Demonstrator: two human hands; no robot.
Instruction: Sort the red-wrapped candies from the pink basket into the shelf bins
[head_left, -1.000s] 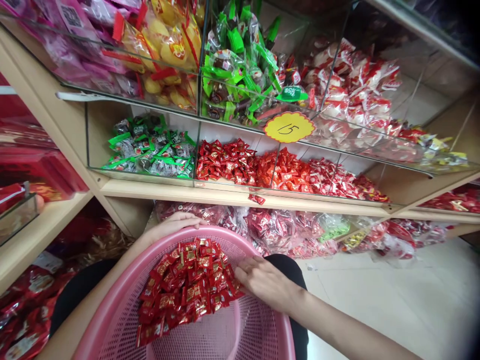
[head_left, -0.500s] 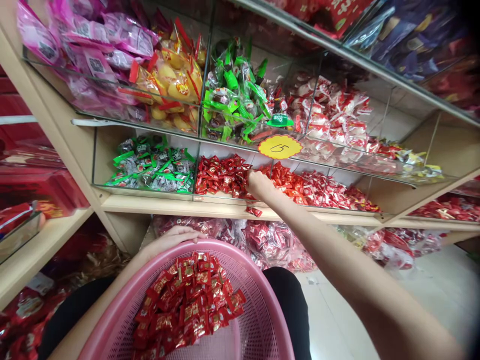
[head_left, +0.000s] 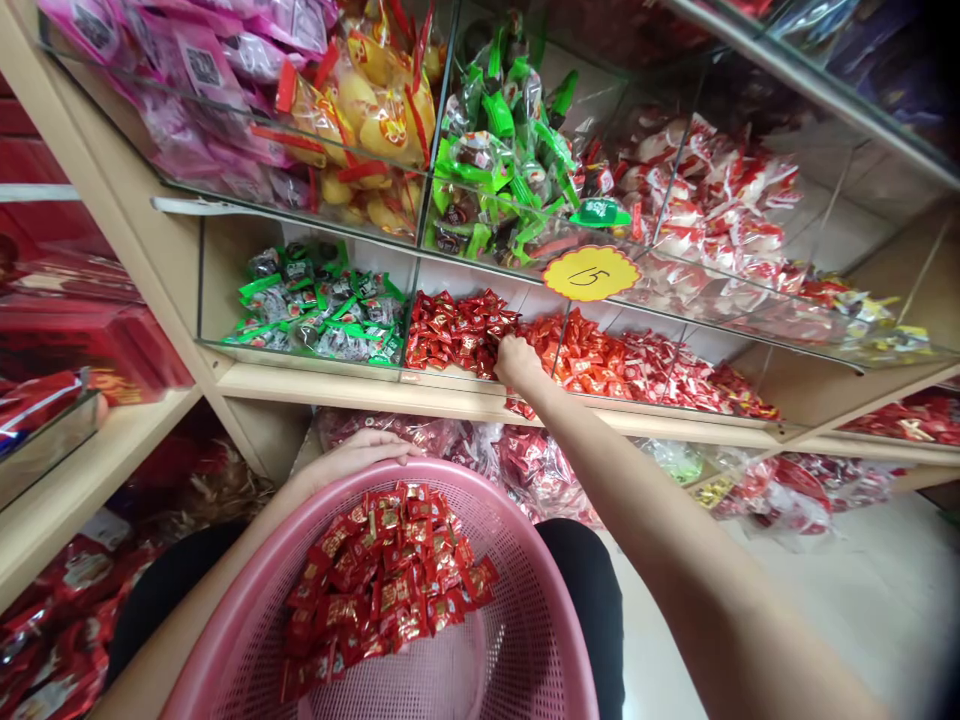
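Note:
My right hand (head_left: 517, 362) reaches into the lower shelf, its fingers curled among small red-wrapped candies (head_left: 457, 325). What lies in those fingers is hidden. Just below it, a loose red candy (head_left: 517, 407) rests by the front ledge, partly covered by my wrist. My left hand (head_left: 364, 452) holds the far left rim of a pink plastic basket (head_left: 551, 590), fingers stretched along the edge. The basket sits between my knees, with a heap of red and gold wrapped candies (head_left: 390, 570) inside.
Glass dividers (head_left: 414, 315) and a glass front separate the compartments. Green-wrapped sweets (head_left: 322, 305) lie to the left, orange-red candies (head_left: 592, 355) to the right. A yellow price tag (head_left: 591, 273) hangs above my right hand. Bagged candies (head_left: 536, 460) are under the shelf.
The view has shifted, so the shelf sits slightly further right and higher. My right hand stays curled at the red candies, and my left hand stays on the basket rim.

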